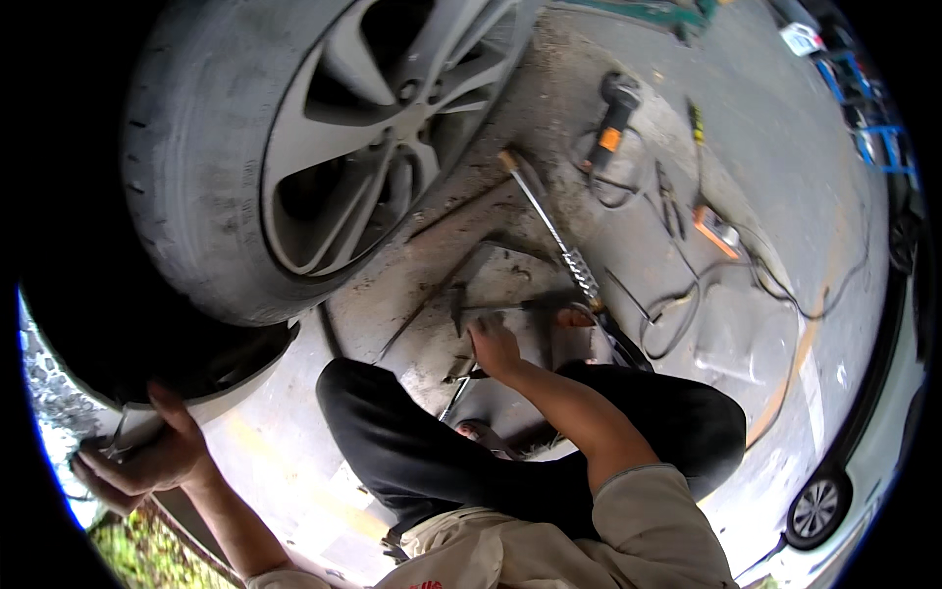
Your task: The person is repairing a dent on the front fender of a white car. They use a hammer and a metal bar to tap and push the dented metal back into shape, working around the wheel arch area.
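A car wheel with a worn tyre (pixel 186 167) and a grey spoked alloy rim (pixel 383 118) fills the upper left. My left hand (pixel 137 456) grips the lower edge of the car body beside the tyre. My right hand (pixel 494 346) reaches down between my knees to the dirty ground and closes on a thin metal tool (pixel 461 383) lying there. A long chrome wrench (pixel 559 236) with a ribbed grip lies just beyond that hand, slanting up toward the wheel. A dark hammer-shaped tool (pixel 481 306) rests next to my fingers.
My legs in black trousers (pixel 412 442) are folded under me. Farther right lie a black and orange power tool (pixel 613 118), pliers (pixel 669 201), a small orange device (pixel 716 231) and looping cables (pixel 687 304). A white car (pixel 834 491) stands at the lower right.
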`<state>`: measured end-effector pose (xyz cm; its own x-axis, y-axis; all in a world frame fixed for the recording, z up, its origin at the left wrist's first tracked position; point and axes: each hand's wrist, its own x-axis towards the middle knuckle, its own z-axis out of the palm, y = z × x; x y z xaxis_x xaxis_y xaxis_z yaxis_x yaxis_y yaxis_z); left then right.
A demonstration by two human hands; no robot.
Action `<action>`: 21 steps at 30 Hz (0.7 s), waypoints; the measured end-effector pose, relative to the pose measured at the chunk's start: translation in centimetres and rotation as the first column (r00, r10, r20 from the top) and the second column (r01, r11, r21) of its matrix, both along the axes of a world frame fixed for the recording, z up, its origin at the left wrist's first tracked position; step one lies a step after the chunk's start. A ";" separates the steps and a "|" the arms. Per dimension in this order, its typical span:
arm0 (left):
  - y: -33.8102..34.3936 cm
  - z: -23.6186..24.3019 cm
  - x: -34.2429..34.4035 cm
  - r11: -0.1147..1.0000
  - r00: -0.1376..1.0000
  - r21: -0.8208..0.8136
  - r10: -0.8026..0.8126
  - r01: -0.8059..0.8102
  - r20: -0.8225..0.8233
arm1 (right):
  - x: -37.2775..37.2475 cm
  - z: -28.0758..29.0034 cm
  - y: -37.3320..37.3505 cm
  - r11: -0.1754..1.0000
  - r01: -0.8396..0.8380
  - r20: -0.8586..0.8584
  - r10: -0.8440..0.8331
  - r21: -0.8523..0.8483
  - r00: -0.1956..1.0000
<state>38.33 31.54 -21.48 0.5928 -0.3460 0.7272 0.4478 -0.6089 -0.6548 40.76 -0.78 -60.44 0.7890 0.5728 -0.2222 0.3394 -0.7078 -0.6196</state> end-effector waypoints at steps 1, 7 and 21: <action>0.1 0.0 -0.3 1.000 1.000 0.000 -0.002 0.002 0.002 | 0.7 -0.2 -1.3 0.999 0.002 0.148 0.006 -0.052 0.989; 1.2 -0.6 -1.3 0.997 0.997 -0.041 -0.062 0.064 0.047 | 2.7 -0.1 -6.7 0.922 -0.046 0.323 0.181 -0.385 0.929; -2.2 -0.6 -0.2 0.970 0.995 -0.230 -0.071 0.084 0.065 | 29.6 13.3 -25.4 0.819 0.326 0.364 -0.156 -0.472 0.918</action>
